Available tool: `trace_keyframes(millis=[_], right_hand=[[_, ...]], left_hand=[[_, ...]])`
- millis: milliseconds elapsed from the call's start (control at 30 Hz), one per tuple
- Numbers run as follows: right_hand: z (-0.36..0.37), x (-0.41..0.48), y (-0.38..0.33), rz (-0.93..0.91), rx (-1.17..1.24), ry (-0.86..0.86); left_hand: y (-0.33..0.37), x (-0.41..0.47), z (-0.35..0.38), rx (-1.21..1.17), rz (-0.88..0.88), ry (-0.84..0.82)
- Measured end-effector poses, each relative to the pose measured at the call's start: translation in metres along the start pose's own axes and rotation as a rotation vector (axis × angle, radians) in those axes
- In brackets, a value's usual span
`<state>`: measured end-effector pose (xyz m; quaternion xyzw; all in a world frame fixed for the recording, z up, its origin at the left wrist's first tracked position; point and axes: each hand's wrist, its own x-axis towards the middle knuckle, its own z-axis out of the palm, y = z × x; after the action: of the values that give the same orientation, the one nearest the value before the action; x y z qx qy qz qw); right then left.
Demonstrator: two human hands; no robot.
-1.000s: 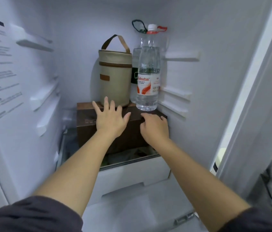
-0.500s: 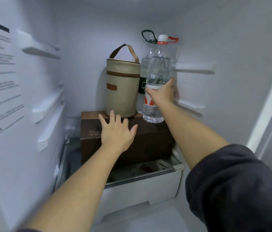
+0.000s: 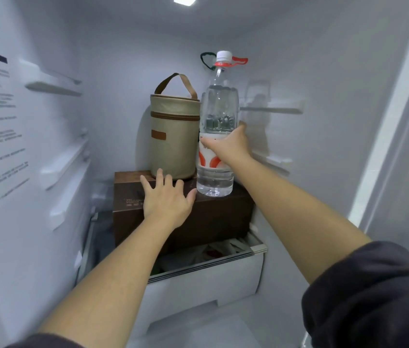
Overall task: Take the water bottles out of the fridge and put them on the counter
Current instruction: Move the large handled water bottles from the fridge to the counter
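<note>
Inside the fridge [image 3: 324, 71], the right hand [image 3: 231, 146] wrapped its fingers round the water bottle [image 3: 217, 114], which stood upright on a brown box [image 3: 211, 217] just beside a beige bag [image 3: 174, 136]. The left hand [image 3: 167, 199] rested flat on the box, fingers spread. A straight upward lift would probably spare the bag.

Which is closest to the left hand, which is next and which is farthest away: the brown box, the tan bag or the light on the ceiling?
1. Brown box: right under the left hand, which touches its top.
2. Tan bag: just behind the fingertips, standing on the box.
3. Ceiling light: high up at the top.
</note>
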<state>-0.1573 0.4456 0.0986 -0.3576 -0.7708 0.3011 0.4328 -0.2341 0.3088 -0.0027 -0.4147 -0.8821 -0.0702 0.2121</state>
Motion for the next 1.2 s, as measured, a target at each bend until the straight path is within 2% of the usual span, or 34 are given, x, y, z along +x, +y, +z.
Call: trace_keyframes(millis=[200, 367, 567, 633, 900, 1200], right_hand=[[-0.005, -0.011, -0.002, -0.025, 0.006, -0.021], [-0.004, -0.012, -0.003, -0.04, -0.039, -0.024], [-0.005, -0.013, 0.0, -0.057, -0.018, -0.022], [-0.005, -0.013, 0.001, -0.057, 0.011, -0.028], [-0.021, 0.002, -0.02, 0.012, 0.119, -0.159], [-0.055, 0.04, -0.092, -0.157, 0.167, -0.093]], left_hand=[[-0.001, 0.0, -0.004, -0.094, -0.042, -0.011], [0.01, 0.013, -0.02, -0.494, -0.055, -0.072], [0.04, 0.025, -0.022, -0.719, -0.08, -0.143], [0.041, 0.027, -0.013, -0.793, -0.074, -0.11], [0.043, 0.03, -0.002, -0.752, -0.067, 0.01], [0.042, 0.026, 0.002, -0.834, -0.01, 0.132]])
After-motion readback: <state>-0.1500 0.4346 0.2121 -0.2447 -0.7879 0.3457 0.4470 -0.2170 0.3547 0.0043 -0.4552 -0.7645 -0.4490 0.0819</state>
